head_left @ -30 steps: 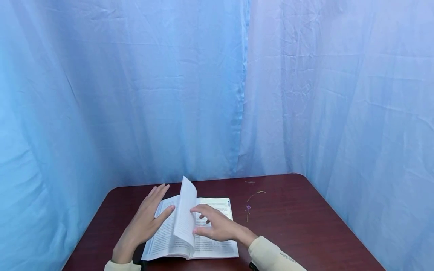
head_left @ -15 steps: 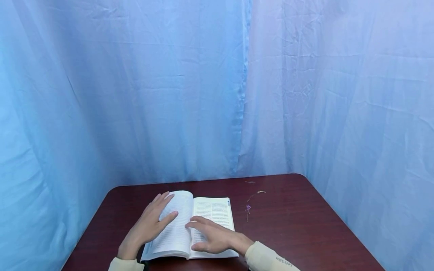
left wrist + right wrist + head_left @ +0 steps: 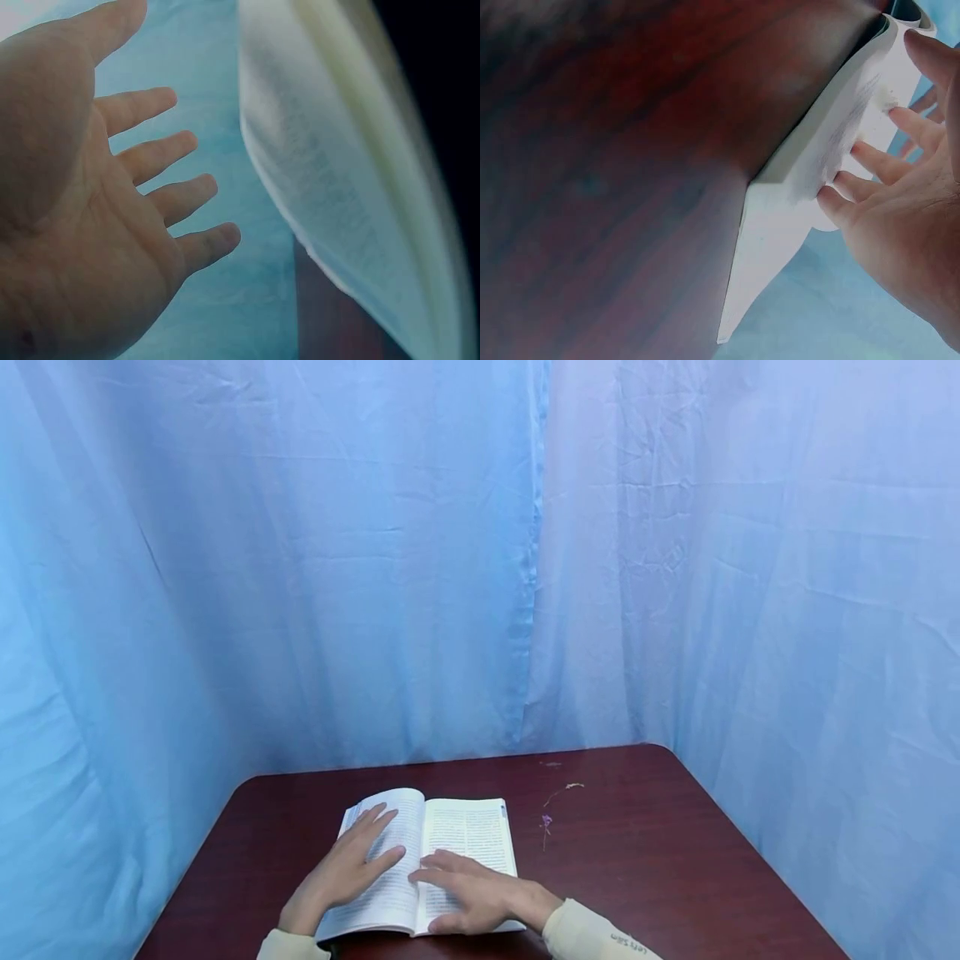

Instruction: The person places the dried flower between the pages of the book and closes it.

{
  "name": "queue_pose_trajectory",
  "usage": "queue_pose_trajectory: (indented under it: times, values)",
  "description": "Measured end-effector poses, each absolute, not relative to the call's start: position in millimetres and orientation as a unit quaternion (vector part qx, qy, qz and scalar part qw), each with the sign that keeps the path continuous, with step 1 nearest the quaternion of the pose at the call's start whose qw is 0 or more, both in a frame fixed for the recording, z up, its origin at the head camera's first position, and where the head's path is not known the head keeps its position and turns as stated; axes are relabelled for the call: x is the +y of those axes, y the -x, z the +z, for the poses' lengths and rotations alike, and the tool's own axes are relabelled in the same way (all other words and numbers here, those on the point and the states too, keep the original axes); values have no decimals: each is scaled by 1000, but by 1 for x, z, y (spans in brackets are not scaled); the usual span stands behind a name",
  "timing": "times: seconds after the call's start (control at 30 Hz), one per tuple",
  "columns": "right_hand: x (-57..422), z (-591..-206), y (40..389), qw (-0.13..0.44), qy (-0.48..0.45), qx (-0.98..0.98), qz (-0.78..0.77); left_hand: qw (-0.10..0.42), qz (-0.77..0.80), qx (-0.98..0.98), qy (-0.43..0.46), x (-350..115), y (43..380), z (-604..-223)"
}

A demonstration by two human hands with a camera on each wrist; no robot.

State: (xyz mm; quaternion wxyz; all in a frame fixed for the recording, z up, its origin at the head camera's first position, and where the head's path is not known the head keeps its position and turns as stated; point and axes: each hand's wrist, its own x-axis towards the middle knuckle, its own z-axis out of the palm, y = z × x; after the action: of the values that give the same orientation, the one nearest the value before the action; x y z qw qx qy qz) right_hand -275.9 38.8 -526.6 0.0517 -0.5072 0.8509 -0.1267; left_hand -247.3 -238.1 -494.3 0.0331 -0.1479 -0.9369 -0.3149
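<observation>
A thick paperback book (image 3: pixel 467 823) lies spread on the table, printed text on both pages. Over its left page is my left hand (image 3: pixel 345 870), fingers straight and spread. The left wrist view shows that palm (image 3: pixel 82 187) apart from the curved pages (image 3: pixel 322 135), with nothing in it. My right hand (image 3: pixel 480 893) is over the lower right page, its fingers reaching to the spine fold. In the right wrist view the right hand (image 3: pixel 907 195) has extended fingertips at the page (image 3: pixel 780 225); firm contact cannot be told. A small yellowish speck (image 3: pixel 889 97) shows by one fingertip.
Right of the book, a purple flower sprig (image 3: pixel 546 822) and a thin yellowish sprig (image 3: pixel 564 792) lie on the dark red-brown table (image 3: pixel 660 860). A faint small item (image 3: pixel 551 764) is farther back. Blue curtains (image 3: pixel 337 568) enclose the table's back and sides.
The raised pages near the book's middle have fallen over to the left and now lie down. My left hand has shifted right over the left page; the right hand has come slightly nearer the body.
</observation>
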Motion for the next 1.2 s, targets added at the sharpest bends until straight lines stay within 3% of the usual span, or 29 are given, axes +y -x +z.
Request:
queue_pose_trajectory:
  times: [0.4,0.7,1.2]
  values:
    - [44,-523,271,64,510,852,-95,30,-350,-924,149,-238,255,-525]
    - [54,-520,273,81,502,854,-114,-24,-320,-941,106,-232,252,-518]
    - [119,-519,314,58,389,897,-203,-40,-318,-943,89,-235,255,-522]
